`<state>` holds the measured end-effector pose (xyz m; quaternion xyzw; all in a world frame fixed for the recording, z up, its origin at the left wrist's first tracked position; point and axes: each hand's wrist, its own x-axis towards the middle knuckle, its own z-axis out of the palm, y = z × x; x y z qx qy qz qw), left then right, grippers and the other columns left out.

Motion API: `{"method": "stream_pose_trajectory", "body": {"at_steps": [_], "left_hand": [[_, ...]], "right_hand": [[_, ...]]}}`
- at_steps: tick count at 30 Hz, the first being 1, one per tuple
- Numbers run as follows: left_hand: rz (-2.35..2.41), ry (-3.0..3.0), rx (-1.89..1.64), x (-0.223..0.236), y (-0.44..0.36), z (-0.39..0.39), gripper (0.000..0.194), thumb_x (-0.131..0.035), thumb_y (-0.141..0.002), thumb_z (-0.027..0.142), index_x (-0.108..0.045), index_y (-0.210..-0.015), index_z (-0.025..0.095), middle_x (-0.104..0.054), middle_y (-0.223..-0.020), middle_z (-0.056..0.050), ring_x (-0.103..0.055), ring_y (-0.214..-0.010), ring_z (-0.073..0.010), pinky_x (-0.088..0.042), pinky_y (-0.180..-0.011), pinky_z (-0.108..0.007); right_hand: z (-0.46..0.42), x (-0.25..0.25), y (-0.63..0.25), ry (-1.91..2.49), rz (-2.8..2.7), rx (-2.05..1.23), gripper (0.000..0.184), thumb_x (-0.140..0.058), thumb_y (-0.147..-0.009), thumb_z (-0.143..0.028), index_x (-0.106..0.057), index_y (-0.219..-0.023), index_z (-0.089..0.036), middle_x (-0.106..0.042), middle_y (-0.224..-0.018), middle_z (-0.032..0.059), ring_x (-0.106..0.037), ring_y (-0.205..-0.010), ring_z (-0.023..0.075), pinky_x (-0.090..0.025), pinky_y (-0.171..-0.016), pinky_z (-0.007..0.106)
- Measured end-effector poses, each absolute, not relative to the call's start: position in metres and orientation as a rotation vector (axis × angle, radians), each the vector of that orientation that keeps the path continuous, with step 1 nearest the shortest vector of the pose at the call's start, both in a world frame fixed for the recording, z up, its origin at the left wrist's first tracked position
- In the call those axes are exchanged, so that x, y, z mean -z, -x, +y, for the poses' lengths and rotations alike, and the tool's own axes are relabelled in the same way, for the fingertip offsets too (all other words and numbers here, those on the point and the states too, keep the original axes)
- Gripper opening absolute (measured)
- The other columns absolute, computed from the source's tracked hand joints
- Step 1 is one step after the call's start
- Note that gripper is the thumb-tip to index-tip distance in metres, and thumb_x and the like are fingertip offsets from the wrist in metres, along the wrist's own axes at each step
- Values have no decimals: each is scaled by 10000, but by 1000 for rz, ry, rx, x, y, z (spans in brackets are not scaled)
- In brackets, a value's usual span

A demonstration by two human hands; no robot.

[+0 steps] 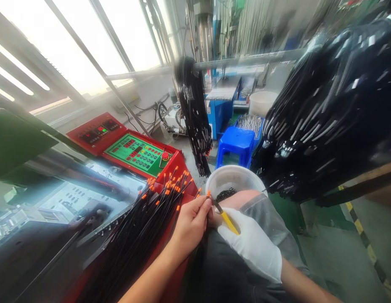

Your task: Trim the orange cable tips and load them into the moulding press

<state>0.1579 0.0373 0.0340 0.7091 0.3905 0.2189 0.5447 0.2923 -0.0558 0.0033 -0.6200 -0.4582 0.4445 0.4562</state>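
Observation:
My left hand (192, 219) is bare and pinches a thin black cable with an orange tip (208, 193) between thumb and fingers. In a white glove, my right hand (249, 240) is closed round a yellow-handled tool (229, 223). The tool's dark metal end points at the pinched cable, close to my left fingertips; its exact kind is unclear. Left of my left hand lies a thick bundle of black cables (135, 235), many with orange tips. Beyond my hands, a white bucket (214, 181) has small black pieces at its bottom.
A red control box (179, 162) with a green panel stands at the left, beside a metal machine (66, 202). Black cable bundles hang from a rail (246, 61) ahead and at the right (334, 113). A blue stool (235, 143) stands behind the bucket.

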Motion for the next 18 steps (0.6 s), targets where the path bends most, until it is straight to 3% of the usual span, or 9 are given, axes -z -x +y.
{"method": "stream_pose_trajectory", "body": {"at_steps": [4, 7, 10, 12, 14, 18], "left_hand": [[939, -1879, -527, -34, -156, 40, 370, -396, -936, 360, -487, -641, 156, -472, -538, 22, -424, -508, -79, -346, -537, -204], [909, -1798, -473, -34, -152, 41, 361, -370, -941, 373, -491, -677, 159, -487, -564, 18, -396, -471, -75, -323, -489, -209], [839, -1718, -446, -42, -150, 37, 352, -345, -946, 363, -506, -708, 160, -478, -575, 14, -381, -462, -78, -306, -465, -214], [769, -1834, -445, -50, -150, 31, 320, -371, -939, 328, -516, -710, 160, -488, -623, -4, -425, -545, -98, -339, -531, -224], [696, -1959, -428, -57, -151, 25, 276, -395, -931, 297, -531, -732, 162, -507, -683, -20, -450, -633, -119, -358, -609, -239], [678, -1953, -348, -56, -157, 23, 294, -394, -932, 297, -534, -712, 163, -507, -671, -14, -447, -644, -122, -351, -630, -240]], "right_hand": [[-54, 3, -291, 1512, -1101, -1151, 333, -563, -781, -256, -590, -1105, -186, -668, -968, 50, -630, -878, 212, -513, -826, 338], [-56, 3, -290, 1475, -1037, -1220, 230, -590, -765, -285, -620, -972, -189, -660, -867, 35, -615, -828, 199, -509, -795, 323], [-53, 5, -296, 1410, -895, -1342, 239, -577, -785, -389, -600, -906, -184, -608, -723, 12, -567, -625, 146, -498, -582, 264], [-48, 8, -306, 1386, -712, -1429, 317, -474, -838, -467, -567, -899, -169, -531, -610, -12, -452, -446, 101, -377, -390, 211], [-42, 13, -319, 1364, -498, -1460, 357, -383, -871, -479, -531, -913, -156, -478, -579, -24, -382, -390, 83, -294, -343, 191], [-46, 9, -337, 1413, -620, -1319, 345, -417, -855, -424, -504, -1037, -145, -549, -692, 14, -514, -516, 123, -452, -491, 257]]}}
